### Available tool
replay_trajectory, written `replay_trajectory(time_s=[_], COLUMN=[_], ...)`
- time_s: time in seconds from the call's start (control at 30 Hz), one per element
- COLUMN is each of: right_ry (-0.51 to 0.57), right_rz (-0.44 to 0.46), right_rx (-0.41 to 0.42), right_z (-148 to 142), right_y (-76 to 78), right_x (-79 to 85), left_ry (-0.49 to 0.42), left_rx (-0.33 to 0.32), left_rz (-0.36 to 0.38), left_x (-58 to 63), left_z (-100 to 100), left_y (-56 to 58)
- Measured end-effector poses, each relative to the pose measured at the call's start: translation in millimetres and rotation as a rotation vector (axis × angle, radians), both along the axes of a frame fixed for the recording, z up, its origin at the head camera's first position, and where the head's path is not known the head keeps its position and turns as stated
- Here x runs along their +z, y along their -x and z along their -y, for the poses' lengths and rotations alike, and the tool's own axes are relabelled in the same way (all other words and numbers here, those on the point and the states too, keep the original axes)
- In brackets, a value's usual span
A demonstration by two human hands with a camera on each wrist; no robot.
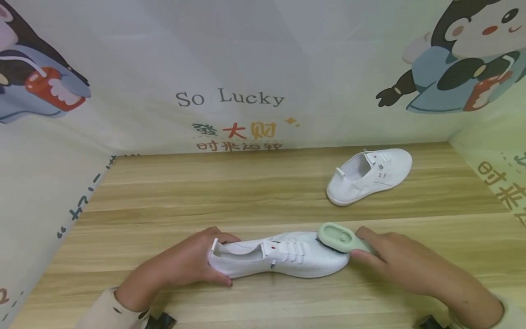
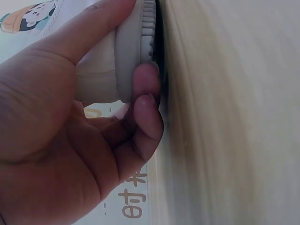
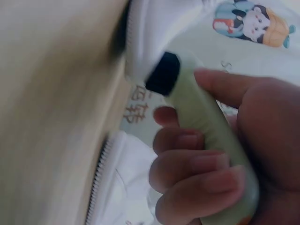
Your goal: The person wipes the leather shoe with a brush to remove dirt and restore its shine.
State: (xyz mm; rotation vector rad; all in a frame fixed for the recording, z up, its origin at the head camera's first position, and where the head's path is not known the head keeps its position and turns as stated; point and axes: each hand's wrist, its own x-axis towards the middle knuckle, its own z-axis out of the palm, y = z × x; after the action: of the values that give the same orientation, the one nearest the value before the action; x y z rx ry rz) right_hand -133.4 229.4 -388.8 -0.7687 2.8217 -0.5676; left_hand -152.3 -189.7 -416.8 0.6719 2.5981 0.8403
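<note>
A white lace-up shoe [image 1: 324, 260] lies lengthwise near the front of the wooden tabletop, toe to the right. My left hand [image 1: 209, 258] grips its heel, thumb on the near side and fingers round the back; in the left wrist view the fingertips [image 2: 146, 79] curl under the ribbed sole edge. The right hand [image 1: 394, 258] holds a pale green shoe brush [image 1: 337, 236] by its handle. Dark bristles [image 3: 163, 74] touch the top of the toe. In the right wrist view several fingers wrap the brush handle [image 3: 206, 122].
A second white shoe [image 1: 370, 176] stands farther back on the right of the wooden tabletop [image 1: 205, 192], toe pointing right and away. Pale printed panels [image 1: 246, 55] with cartoon figures and lettering enclose the back and both sides.
</note>
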Motion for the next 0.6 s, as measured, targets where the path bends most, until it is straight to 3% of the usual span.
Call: replay_trajectory(time_s=[0.33, 0.47, 0.6], right_ry=[0.166, 0.174, 0.11], right_rz=[0.171, 0.113, 0.028], right_rx=[0.146, 0.192, 0.158], right_z=[-10.9, -3.8, 5.6], right_y=[-0.4, -1.8, -3.4], right_x=[5.8, 0.9, -4.3], left_ry=[-0.024, -0.028, -0.031], left_rx=[-0.01, -0.019, -0.028], left_rz=[0.011, 0.003, 0.004], left_x=[-1.9, -3.0, -3.4], left_z=[1.0, 1.3, 1.1], left_y=[0.9, 1.5, 1.4])
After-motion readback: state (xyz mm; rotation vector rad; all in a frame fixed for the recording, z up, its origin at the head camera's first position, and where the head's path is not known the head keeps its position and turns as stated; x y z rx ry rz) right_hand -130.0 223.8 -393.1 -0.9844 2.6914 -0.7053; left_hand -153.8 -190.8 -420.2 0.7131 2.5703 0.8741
